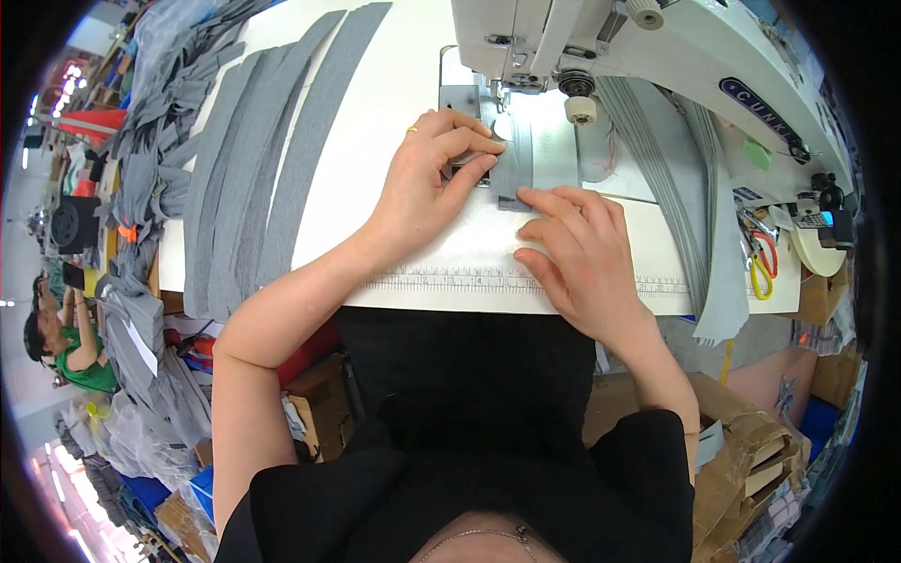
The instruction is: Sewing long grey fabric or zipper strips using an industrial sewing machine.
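A short grey fabric strip (510, 178) lies on the sewing machine's bed, running under the needle area. My left hand (424, 178) is at the strip's left edge, its thumb and fingers bent together on the cloth near the presser foot (503, 101). The fingertips partly cover the edge there. My right hand (587, 253) rests beside the strip's near end, index fingertip touching its corner, with thumb and other fingers apart. The white sewing machine (657, 56) stands over the strip, its needle just beyond my left fingertips.
Several long grey fabric strips (310, 122) lie on the table's left. More stacked strips (657, 169) hang over its right front edge, near scissors (765, 267) with red and yellow handles. A printed ruler (450, 280) runs along the front. Cardboard boxes (732, 450) stand below right; another person (80, 342) is far left.
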`<move>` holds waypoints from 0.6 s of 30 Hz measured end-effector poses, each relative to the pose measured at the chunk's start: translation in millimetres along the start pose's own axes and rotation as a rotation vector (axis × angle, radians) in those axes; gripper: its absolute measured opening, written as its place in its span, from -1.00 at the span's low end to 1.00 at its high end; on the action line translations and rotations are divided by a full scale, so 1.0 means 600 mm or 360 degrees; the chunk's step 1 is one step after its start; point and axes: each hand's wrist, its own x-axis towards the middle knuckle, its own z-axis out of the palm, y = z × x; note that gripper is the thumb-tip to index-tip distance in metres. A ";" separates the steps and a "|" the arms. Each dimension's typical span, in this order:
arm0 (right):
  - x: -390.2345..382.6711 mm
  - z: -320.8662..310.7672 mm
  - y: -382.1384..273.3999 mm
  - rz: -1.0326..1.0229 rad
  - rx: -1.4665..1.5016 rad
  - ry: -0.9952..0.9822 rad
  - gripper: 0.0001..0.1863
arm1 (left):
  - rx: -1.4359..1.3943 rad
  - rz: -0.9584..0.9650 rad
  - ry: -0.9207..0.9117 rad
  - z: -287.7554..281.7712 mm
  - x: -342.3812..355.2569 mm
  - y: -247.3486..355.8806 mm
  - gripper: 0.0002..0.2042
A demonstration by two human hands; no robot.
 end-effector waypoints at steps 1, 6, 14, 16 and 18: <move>0.004 0.001 0.002 0.0004 -0.0019 0.0004 -0.76 | -0.0047 -0.0056 -0.0014 0.000 0.000 0.002 -0.89; 0.020 0.005 0.015 0.0012 -0.0046 0.0042 -0.75 | -0.0072 -0.0030 -0.0016 0.000 0.002 0.002 -0.89; 0.046 0.006 0.034 0.0050 0.0006 0.0078 -0.75 | -0.0140 -0.0188 -0.0142 -0.004 0.006 0.008 -0.84; 0.054 0.004 0.039 0.0087 0.0041 0.0074 -0.75 | -0.0101 -0.0149 -0.0142 -0.005 0.009 0.008 -0.85; 0.064 0.004 0.047 0.0072 0.0009 0.0078 -0.75 | -0.0059 -0.0112 -0.0140 -0.006 0.012 0.008 -0.86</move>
